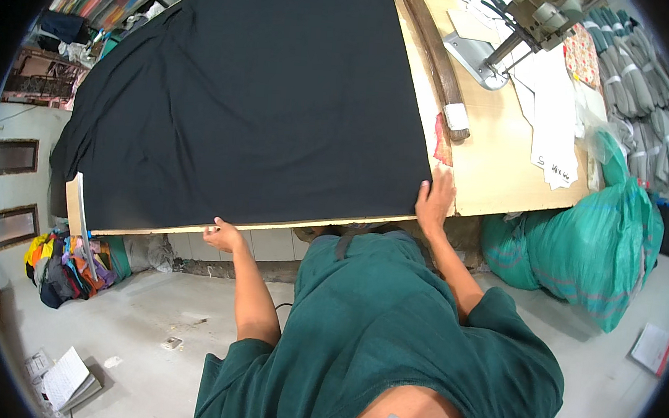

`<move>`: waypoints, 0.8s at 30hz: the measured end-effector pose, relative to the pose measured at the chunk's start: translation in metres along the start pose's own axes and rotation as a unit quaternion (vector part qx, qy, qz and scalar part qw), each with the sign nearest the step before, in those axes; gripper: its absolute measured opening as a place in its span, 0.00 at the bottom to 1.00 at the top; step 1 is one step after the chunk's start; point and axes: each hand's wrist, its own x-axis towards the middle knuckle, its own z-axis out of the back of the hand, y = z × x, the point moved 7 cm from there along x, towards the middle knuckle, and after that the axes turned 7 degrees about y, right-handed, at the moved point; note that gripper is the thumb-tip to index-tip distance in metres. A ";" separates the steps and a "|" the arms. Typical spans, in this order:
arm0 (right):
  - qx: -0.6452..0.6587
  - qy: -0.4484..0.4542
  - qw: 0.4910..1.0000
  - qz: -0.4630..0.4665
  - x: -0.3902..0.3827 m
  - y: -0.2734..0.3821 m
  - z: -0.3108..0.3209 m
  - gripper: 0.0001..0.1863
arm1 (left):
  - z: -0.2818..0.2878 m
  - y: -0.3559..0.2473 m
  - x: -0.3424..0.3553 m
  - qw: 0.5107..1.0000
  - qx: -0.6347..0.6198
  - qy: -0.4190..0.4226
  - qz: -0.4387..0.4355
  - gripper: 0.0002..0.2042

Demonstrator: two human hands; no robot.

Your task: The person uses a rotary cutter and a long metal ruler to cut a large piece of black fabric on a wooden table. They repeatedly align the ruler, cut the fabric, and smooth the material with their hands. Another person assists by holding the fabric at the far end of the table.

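A cluttered workshop with a grey concrete floor [152,313] surrounds a long wooden counter [498,165], over most of which a big sheet of black cloth [256,105] lies spread flat. The cloth reaches to the counter's near edge, and at the far left it droops over the end.

The left hand [222,236] is at the near edge of the counter, fingers curled up against the edge where the cloth ends; whether it pinches the fabric cannot be told. The right hand [435,200] lies flat with fingers spread at the cloth's near right corner, fingertips on the cloth's edge and palm on bare wood.

Just beyond the right hand a long dark wooden stick [439,62] runs along the right edge of the cloth. Further right on the counter lie white paper pieces [554,123] and the metal base of a machine [477,61].

Beside the counter on the right stands a green woven sack [593,240], with rolled grey bundles [648,98] behind it. At the left, under the counter's end, is a heap of coloured fabric scraps [66,269], and an open notebook [67,380] lies on the floor.
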 end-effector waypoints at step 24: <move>-0.002 -0.056 0.991 0.125 0.155 0.096 -0.012 0.39 | -0.083 -0.155 -0.279 0.783 0.165 0.299 -0.519 0.32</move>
